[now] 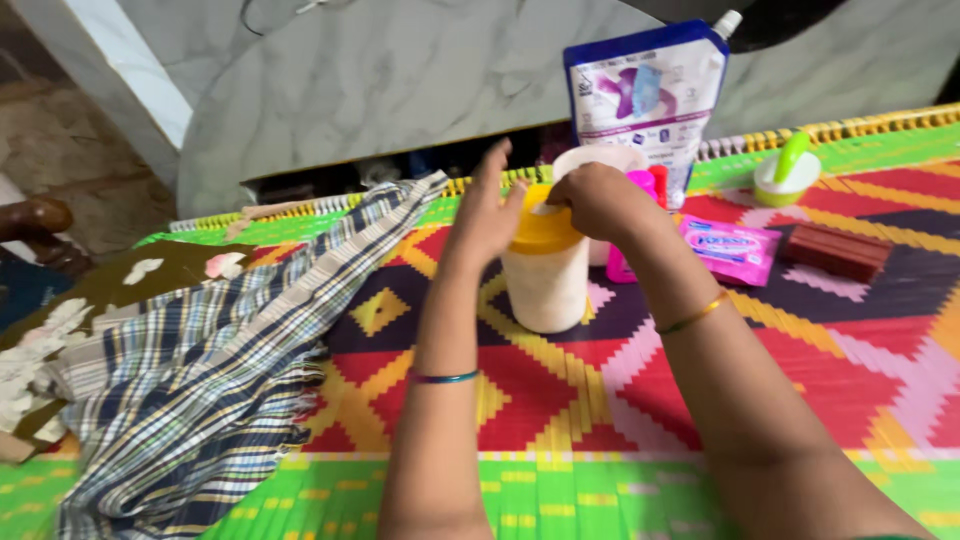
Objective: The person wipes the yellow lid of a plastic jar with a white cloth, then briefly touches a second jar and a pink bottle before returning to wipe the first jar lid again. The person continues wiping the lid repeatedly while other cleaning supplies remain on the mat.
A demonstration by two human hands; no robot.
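The right hand (597, 200) pinches the yellow lid (541, 229) of a white jar (546, 282) mid-mat; the left hand (487, 212), fingers spread, rests against it. At 12 o'clock stands a refill pouch (640, 100); at 3, a pink sachet (733, 247) and brown bar (836, 250); at 9, checked cloth (210, 370).

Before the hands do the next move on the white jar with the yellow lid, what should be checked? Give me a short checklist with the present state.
1. White jar stands upright on the mat: ok.
2. Left hand steadies the yellow lid: ok, touching its side.
3. Right hand is on the lid top: ok.
4. Lid open or closed: cannot tell, fingers cover it.
5. Checked cloth lies apart from the jar: ok.
6. Jar contents level: cannot tell.
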